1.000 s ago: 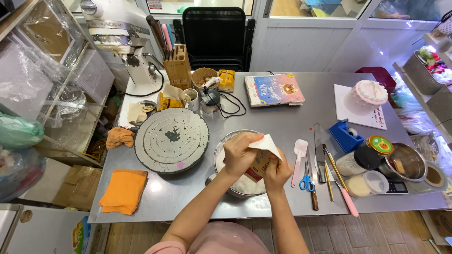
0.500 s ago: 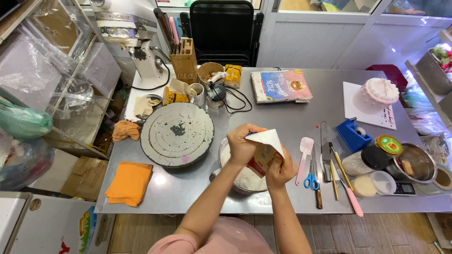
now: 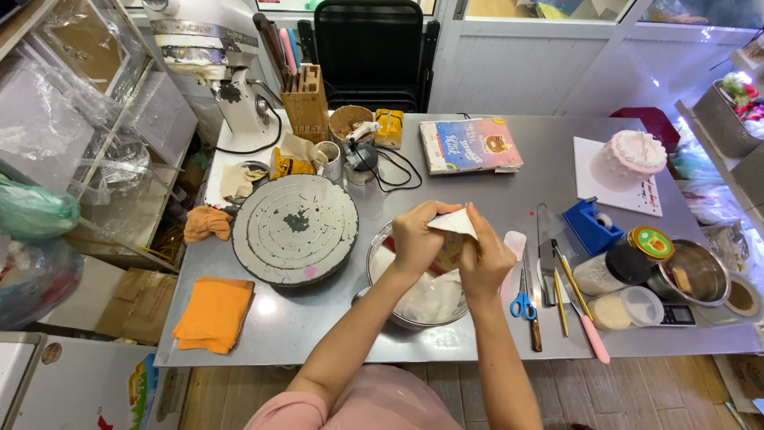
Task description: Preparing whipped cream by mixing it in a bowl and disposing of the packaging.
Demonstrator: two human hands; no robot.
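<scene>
Both hands are raised together over a metal bowl [image 3: 380,256] holding white cream. My left hand [image 3: 415,239] and my right hand [image 3: 487,259] grip a white paper cone [image 3: 455,225] between them, its pale top edge sticking up above the fingers. The cone's lower end is hidden by my fingers. A grey round turntable [image 3: 294,228] with dried smears stands just left of the bowl on the steel table [image 3: 318,318].
Right of the bowl lie blue-handled scissors [image 3: 523,304], a knife, and a pink spatula [image 3: 593,338]. Further right are jars, a metal bowl [image 3: 689,271] and a blue tape dispenser [image 3: 590,226]. A small white cake [image 3: 629,155], a book [image 3: 469,145], a knife block [image 3: 302,102], a stand mixer and orange cloths [image 3: 215,313] sit around.
My hands stay on the cone over the bowl, shifting only slightly. The view has drifted, so the table contents appear a little lower and further right.
</scene>
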